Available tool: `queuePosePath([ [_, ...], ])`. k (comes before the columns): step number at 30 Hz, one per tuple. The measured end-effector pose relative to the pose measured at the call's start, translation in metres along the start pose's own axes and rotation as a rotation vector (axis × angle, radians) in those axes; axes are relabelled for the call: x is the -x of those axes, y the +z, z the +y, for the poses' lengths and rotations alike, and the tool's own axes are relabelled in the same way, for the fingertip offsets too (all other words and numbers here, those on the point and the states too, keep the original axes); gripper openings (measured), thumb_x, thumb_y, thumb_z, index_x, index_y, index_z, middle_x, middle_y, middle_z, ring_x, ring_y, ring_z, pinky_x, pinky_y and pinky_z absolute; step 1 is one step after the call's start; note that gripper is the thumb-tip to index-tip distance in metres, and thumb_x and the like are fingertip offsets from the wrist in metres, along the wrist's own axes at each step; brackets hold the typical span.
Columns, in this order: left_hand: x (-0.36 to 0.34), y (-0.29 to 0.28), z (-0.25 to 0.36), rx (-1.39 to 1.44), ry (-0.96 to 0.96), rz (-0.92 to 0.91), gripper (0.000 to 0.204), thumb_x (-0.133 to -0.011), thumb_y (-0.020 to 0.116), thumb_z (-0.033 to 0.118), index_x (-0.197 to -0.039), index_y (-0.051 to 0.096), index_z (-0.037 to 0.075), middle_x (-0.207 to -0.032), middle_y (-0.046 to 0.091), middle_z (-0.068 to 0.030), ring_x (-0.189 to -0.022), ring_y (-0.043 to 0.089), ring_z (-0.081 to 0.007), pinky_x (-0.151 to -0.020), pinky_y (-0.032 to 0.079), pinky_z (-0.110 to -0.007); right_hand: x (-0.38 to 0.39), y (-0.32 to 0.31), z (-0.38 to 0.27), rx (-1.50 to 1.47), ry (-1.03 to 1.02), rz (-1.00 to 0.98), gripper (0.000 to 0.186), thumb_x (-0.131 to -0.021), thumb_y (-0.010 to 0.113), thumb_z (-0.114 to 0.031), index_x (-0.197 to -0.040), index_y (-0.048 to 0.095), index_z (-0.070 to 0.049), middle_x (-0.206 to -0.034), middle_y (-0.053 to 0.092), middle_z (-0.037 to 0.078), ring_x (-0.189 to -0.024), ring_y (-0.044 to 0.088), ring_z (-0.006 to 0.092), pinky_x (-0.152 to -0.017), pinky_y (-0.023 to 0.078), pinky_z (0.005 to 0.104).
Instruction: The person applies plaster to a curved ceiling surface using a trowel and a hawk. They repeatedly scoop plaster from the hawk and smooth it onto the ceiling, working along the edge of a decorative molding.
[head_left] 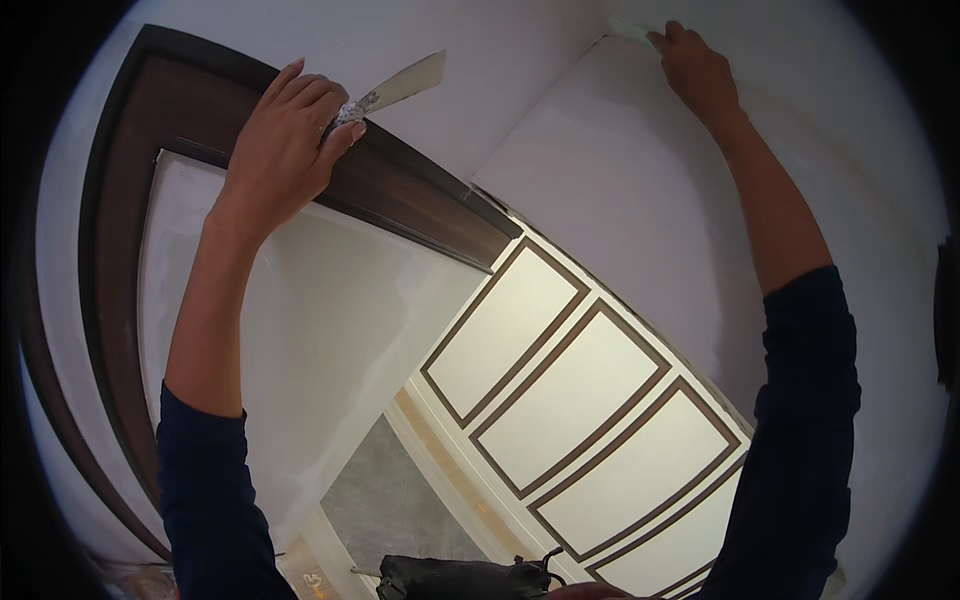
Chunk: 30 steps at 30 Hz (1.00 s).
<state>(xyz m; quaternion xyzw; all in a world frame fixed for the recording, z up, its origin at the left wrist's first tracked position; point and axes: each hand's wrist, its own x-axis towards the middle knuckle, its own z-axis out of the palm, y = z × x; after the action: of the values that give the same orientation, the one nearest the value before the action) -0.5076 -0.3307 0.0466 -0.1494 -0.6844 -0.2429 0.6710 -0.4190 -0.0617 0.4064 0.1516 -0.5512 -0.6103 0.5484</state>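
My left hand (285, 145) is closed around the handle of a putty knife (410, 82), whose blade points up and to the right. White filler is smeared on the knife by my fingers. That hand is raised in front of the dark brown wooden frame (390, 195). Up at the far right, my right hand (695, 72) grips a pale, flat scraper (629, 32) close to the corner where the white surfaces meet. Its handle is hidden in my fingers, and its pale blade barely stands out from the wall.
Cream panels with brown borders (570, 395) run along the wall beyond the frame. A grey floor area (395, 500) with a tan border lies below. Near the lower edge is a black bag-like object (450, 578). A dark object (945, 310) shows at the right rim.
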Motion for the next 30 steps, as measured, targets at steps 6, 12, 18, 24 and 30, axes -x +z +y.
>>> queuePosePath([
  [6, 0.004, 0.012, -0.007, 0.077, -0.022, 0.087, 0.032, -0.097, 0.058, 0.03, -0.108, 0.064, 0.0, -0.117, 0.063, -0.0119, -0.128, 0.048, -0.0338, -0.118, 0.029, -0.046, -0.025, 0.074, -0.025, 0.139, -0.134, -0.047, 0.027, -0.089, 0.057, -0.005, -0.114, 0.064, -0.003, -0.113, 0.056, 0.007, -0.1, 0.062, 0.0252, -0.074, 0.061, 0.0389],
  [12, 0.005, 0.012, -0.011, 0.098, 0.021, 0.108, 0.033, -0.097, 0.059, 0.03, -0.108, 0.064, -0.001, -0.115, 0.062, -0.0129, -0.128, 0.047, -0.036, -0.115, 0.031, -0.047, -0.03, 0.12, -0.032, 0.244, -0.133, -0.145, 0.022, -0.087, 0.059, -0.004, -0.107, 0.064, 0.0, -0.117, 0.057, 0.01, -0.103, 0.062, 0.0267, -0.073, 0.061, 0.0401],
  [18, 0.004, 0.006, -0.015, 0.001, 0.043, 0.082, 0.034, -0.097, 0.058, 0.03, -0.108, 0.063, -0.002, -0.114, 0.062, -0.0144, -0.127, 0.048, -0.0359, -0.114, 0.031, -0.047, -0.032, 0.12, -0.026, 0.324, -0.192, -0.203, 0.018, -0.085, 0.06, -0.004, -0.101, 0.067, -0.003, -0.116, 0.057, 0.008, -0.1, 0.064, 0.0255, -0.071, 0.06, 0.039],
  [24, 0.003, 0.004, -0.014, -0.082, 0.063, 0.139, 0.032, -0.098, 0.057, 0.029, -0.106, 0.063, -0.002, -0.111, 0.061, -0.0155, -0.123, 0.05, -0.0353, -0.111, 0.034, -0.047, -0.044, 0.14, -0.005, 0.316, -0.215, -0.292, 0.017, -0.086, 0.06, -0.007, -0.102, 0.066, -0.003, -0.115, 0.063, 0.009, -0.097, 0.066, 0.0279, -0.076, 0.056, 0.0405],
  [30, 0.002, 0.003, -0.015, 0.049, 0.051, 0.036, 0.03, -0.097, 0.057, 0.026, -0.105, 0.063, -0.002, -0.109, 0.061, -0.0154, -0.122, 0.05, -0.0347, -0.109, 0.036, -0.046, -0.078, 0.084, -0.012, -0.005, 0.018, -0.5, 0.022, -0.088, 0.062, -0.016, -0.102, 0.063, 0.0, -0.1, 0.067, 0.016, -0.092, 0.065, 0.0313, -0.076, 0.052, 0.045],
])
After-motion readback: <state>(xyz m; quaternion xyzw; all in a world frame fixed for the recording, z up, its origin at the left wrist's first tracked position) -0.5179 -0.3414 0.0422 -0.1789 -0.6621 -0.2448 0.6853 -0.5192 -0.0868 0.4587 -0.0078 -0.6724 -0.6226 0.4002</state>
